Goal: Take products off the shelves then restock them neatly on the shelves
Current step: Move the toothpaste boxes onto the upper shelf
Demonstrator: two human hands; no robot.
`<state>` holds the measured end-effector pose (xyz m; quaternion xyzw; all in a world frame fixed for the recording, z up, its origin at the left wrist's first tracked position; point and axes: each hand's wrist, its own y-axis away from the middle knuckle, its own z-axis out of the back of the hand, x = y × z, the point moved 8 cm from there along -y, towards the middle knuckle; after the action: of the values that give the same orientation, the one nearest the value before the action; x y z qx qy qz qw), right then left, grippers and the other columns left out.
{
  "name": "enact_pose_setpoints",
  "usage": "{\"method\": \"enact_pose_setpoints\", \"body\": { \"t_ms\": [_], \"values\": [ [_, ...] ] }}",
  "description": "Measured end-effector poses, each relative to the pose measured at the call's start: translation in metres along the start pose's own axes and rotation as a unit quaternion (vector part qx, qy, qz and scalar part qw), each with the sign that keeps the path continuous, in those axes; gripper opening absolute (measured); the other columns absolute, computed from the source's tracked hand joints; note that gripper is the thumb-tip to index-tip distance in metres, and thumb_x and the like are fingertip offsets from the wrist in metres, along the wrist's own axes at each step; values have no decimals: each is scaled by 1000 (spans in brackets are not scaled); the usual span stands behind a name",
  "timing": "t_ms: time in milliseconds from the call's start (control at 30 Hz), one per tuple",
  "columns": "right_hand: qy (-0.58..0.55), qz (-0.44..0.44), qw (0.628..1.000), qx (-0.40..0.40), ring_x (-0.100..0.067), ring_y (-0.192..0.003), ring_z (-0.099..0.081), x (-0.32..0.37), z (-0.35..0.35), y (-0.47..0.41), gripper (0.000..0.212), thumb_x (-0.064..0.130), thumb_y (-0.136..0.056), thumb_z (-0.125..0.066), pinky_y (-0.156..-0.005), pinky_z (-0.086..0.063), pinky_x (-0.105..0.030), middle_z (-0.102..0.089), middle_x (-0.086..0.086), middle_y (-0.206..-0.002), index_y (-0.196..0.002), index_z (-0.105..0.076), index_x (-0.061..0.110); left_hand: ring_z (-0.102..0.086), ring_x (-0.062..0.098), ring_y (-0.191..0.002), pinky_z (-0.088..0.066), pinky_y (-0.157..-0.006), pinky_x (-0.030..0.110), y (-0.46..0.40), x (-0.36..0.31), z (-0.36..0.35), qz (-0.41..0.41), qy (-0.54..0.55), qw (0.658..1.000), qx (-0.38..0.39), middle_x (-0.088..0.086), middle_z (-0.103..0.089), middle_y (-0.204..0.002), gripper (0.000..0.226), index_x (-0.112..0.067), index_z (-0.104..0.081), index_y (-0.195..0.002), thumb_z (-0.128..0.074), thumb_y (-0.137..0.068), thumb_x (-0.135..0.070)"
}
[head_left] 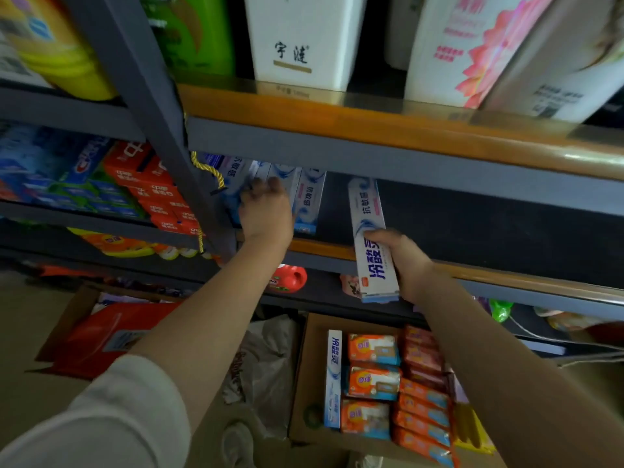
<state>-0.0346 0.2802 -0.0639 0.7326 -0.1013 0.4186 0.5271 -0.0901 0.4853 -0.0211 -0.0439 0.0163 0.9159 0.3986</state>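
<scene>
— So, where are your hands at this moment?

— Both reach into the middle shelf (472, 270). My right hand (403, 261) has its fingers and thumb wrapped around the near end of a long white toothpaste box (371, 241) with purple lettering. The box points away from me, its far end over the dark shelf board and its near end jutting past the shelf's orange front edge.

— And the left?

— My left hand (266, 214) lies farther in and to the left, fingers curled against a row of matching toothpaste boxes (309, 201) standing side by side (whether it grips one or only presses on them, I cannot tell, since the picture is blurred there). The held box is apart from that row, with bare shelf between them.

— What surrounds them?

— Above is another shelf with a white carton (300, 42), a green pack (192, 32) and a pink-flowered pack (472, 45). To the left, past a grey upright post (141, 82), are stacked red boxes (158, 194) and blue boxes (44, 177). Below my arms a cardboard box (304, 383) on the floor holds one more toothpaste box (333, 380) beside orange packets (373, 383). A red jug (290, 278) sits on the lower shelf.
</scene>
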Motion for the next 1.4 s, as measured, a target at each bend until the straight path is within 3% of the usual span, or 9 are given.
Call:
{"method": "enact_pose_setpoints", "body": {
  "t_ms": [100, 200, 400, 600, 733, 933, 1100, 1233, 1400],
  "values": [
    [-7, -6, 1000, -12, -16, -58, -64, -10, 8, 4, 29, 25, -87, -61, -57, -52, -32, -66, -6, -78, -112, -55, 12, -44, 43, -115, -44, -89, 48, 12, 1, -6, 10, -21, 999, -37, 29, -42, -130, 58, 1, -40, -129, -66, -83, -24],
    [-7, -7, 1000, -8, -19, -66, -64, -17, 10, 7, 28, 26, -87, -61, -60, -53, -34, -67, -8, -84, -111, -54, 12, -40, 40, -119, -39, -93, 47, 24, 3, -21, 28, 108, 994, 12, 25, -39, -131, 75, -1, -26, -138, -65, -83, -35],
    [-9, 15, 1000, 13, -14, -53, -63, -21, 10, 6, 16, 24, -88, -59, -52, -52, -28, -65, -4, -73, -101, -54, 15, -41, 36, -118, -37, -91, 44, 37, 0, -16, 24, 143, 989, 15, 17, -43, -127, 71, -4, -32, -133, -64, -78, -37],
    [-50, 10, 999, 0, -22, -77, -66, -28, 19, 0, 30, 20, -85, -63, -71, -55, -40, -68, -8, -85, -112, -53, 12, -39, 35, -120, -36, -93, 43, 58, -9, -19, -39, 44, 996, 67, 15, -41, -130, 75, -10, -30, -132, -62, -75, -48],
    [-29, 23, 999, -38, -22, -79, -67, -31, 26, -2, 36, 41, -82, -66, -74, -55, -40, -69, -8, -86, -105, -55, 16, -35, 36, -126, -33, -98, 44, 22, -40, -15, -85, -1, 995, 42, 17, -39, -137, 78, -9, -33, -135, -58, -79, -56],
    [-14, 88, 995, -34, -24, -92, -67, -35, 40, 8, 36, 21, -83, -67, -78, -55, -44, -69, -8, -101, -117, -53, 17, -55, 27, -100, -46, -75, 36, 26, -56, -16, -158, 87, 982, 55, 12, -54, -116, 54, -8, -45, -120, -63, -83, -42],
    [89, 153, 983, -54, -18, -103, -63, -36, 48, 28, 47, 1, -73, -73, -88, -52, -39, -66, -1, -110, -109, -53, 23, -53, 19, -106, -41, -80, 26, 83, -8, -34, -148, 348, 924, 63, 7, -54, -116, 57, -7, -45, -120, -76, -73, -17],
    [234, 214, 947, -52, 0, -85, -58, -39, 34, 54, 40, 7, -77, -73, -64, -44, -4, -61, 10, -95, -108, -50, 21, -55, 6, -105, -46, -84, 19, 111, 15, -56, -131, 460, 870, 116, -2, -54, -109, 57, -15, -41, -117, -73, -73, 0],
    [301, 229, 925, -47, 1, -73, -52, -53, 23, 71, 40, 10, -79, -71, -61, -41, -4, -54, 15, -86, -106, -46, 26, -54, -8, -104, -42, -85, 12, 138, 20, -70, -102, 512, 825, 215, -14, -55, -114, 57, -28, -40, -119, -71, -78, -3]
  ]
}}
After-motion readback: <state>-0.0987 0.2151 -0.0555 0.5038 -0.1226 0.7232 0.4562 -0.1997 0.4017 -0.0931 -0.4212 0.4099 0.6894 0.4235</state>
